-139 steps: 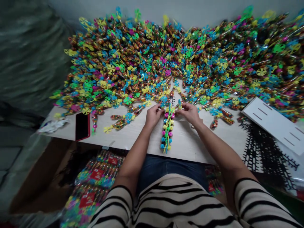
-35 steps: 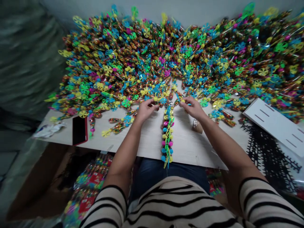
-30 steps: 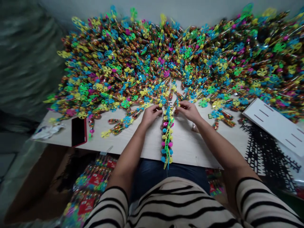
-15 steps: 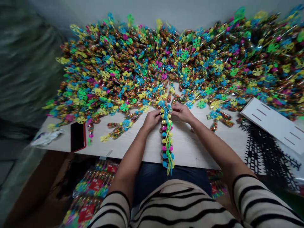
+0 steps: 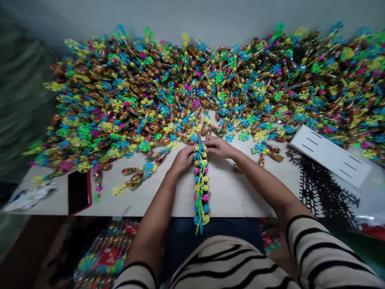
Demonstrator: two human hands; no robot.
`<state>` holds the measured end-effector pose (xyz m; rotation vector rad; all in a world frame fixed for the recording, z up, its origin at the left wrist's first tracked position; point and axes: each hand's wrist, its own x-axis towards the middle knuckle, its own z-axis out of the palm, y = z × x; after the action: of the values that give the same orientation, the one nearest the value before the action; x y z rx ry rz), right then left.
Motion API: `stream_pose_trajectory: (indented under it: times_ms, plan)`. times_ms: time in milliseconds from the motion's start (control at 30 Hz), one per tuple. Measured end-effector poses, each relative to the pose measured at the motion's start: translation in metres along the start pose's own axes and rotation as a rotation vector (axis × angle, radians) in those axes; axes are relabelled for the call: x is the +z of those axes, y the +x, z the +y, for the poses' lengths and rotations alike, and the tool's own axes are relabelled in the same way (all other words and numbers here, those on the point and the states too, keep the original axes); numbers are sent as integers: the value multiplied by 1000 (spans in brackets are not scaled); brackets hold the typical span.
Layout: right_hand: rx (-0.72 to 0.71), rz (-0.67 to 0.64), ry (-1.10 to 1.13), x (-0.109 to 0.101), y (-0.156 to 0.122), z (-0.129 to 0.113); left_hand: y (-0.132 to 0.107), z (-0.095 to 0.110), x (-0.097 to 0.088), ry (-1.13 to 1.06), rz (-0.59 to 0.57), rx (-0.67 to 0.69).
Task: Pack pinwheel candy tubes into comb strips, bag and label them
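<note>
Pinwheel candy strand (image 5: 201,192): just below the fingers.
Left hand (image 5: 182,159): fingers together against the strand's top.
Right hand (image 5: 218,147): fingers together there too; any pinch unclear.

Left, a red-edged phone (image 5: 78,192); right, a slotted whitish board (image 5: 330,155), probably card.
</note>
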<state>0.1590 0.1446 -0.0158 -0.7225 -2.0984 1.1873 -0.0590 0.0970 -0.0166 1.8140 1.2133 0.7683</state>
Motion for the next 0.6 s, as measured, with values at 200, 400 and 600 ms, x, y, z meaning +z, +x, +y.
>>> stream_pose_trajectory:
  times_ms: [200, 400, 600]
  plan:
    - [458, 509, -315, -100, 25, 30, -4, -11, -25, 26, 192, -154]
    - [933, 741, -792, -181, 57, 67, -3, -12, -45, 7, 297, -224]
    - [1052, 582, -830, -187, 66, 75, 25, -4, -51, -70, 369, -194]
